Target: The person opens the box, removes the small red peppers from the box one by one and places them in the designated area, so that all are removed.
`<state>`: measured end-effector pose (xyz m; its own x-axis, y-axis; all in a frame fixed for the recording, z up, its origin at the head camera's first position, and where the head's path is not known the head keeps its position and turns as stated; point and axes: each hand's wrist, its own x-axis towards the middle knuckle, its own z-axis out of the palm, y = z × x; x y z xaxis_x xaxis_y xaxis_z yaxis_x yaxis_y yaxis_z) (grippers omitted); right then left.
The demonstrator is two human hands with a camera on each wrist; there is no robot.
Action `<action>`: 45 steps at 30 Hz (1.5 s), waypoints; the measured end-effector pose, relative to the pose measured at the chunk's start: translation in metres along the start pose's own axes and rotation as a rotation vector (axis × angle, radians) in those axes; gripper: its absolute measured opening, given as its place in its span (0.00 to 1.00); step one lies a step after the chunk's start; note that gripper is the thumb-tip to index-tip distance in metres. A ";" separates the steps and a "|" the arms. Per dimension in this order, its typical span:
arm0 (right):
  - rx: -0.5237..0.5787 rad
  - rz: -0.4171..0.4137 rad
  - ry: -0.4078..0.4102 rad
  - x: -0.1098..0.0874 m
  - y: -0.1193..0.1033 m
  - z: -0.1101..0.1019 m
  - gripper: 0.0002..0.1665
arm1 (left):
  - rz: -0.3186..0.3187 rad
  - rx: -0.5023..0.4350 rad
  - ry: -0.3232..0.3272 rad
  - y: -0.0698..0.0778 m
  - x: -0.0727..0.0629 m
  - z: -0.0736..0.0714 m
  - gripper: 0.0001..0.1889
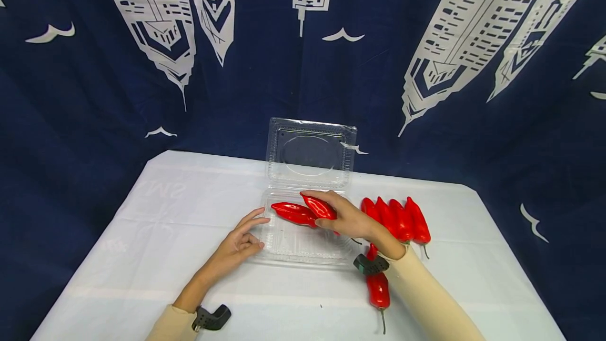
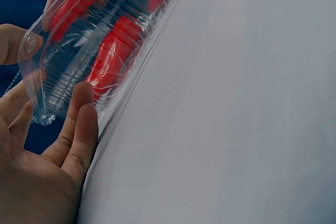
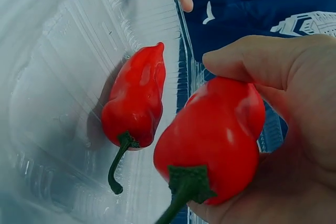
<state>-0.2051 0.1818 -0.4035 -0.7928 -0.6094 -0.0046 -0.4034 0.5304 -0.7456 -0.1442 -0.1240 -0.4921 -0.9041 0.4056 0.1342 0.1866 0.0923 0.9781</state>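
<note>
My right hand (image 1: 347, 219) holds a red pepper (image 3: 215, 135) with a green stem, fingers and thumb around its sides, over the right part of a clear plastic clamshell container (image 1: 303, 249). Inside the container, beside the held one, lies another red pepper (image 1: 290, 213), its pointed tip toward the left in the head view. My left hand (image 1: 235, 245) is at the container's left side. Its fingers are spread and fairly straight, with fingertips (image 2: 81, 95) against the clear side wall and the thumb at the rim.
The container's hinged lid (image 1: 310, 157) stands raised at the back. Several red peppers (image 1: 402, 220) lie in a row right of the container. Another red pepper (image 1: 379, 291) lies nearer, partly hidden by the right wrist's camera. A white cloth (image 1: 265, 299) covers the table before a dark blue curtain (image 1: 284, 78).
</note>
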 end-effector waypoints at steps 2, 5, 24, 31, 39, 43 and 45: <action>-0.003 0.014 0.003 -0.002 0.001 0.000 0.44 | -0.002 -0.001 0.000 0.000 0.000 0.000 0.30; 0.007 0.023 0.005 -0.004 0.002 -0.001 0.46 | 0.000 0.001 0.002 0.001 0.000 0.000 0.29; 0.125 0.142 0.174 -0.051 0.002 -0.015 0.44 | 0.004 0.006 0.001 0.000 0.001 0.000 0.29; 0.118 0.153 0.226 -0.072 0.010 -0.016 0.42 | 0.000 0.007 0.003 0.000 0.000 0.000 0.29; 0.158 0.173 0.250 -0.092 0.015 -0.016 0.42 | -0.003 0.011 0.011 -0.001 -0.001 -0.002 0.29; 0.176 0.203 0.278 -0.101 0.019 -0.015 0.42 | 0.000 0.006 0.005 -0.002 -0.001 -0.001 0.29; 0.200 0.231 0.297 -0.105 0.020 -0.014 0.42 | 0.005 0.007 0.003 -0.002 0.000 0.000 0.29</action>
<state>-0.1364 0.2642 -0.4084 -0.9610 -0.2762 -0.0160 -0.1264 0.4900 -0.8625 -0.1446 -0.1244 -0.4944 -0.9044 0.4031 0.1396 0.1937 0.0963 0.9763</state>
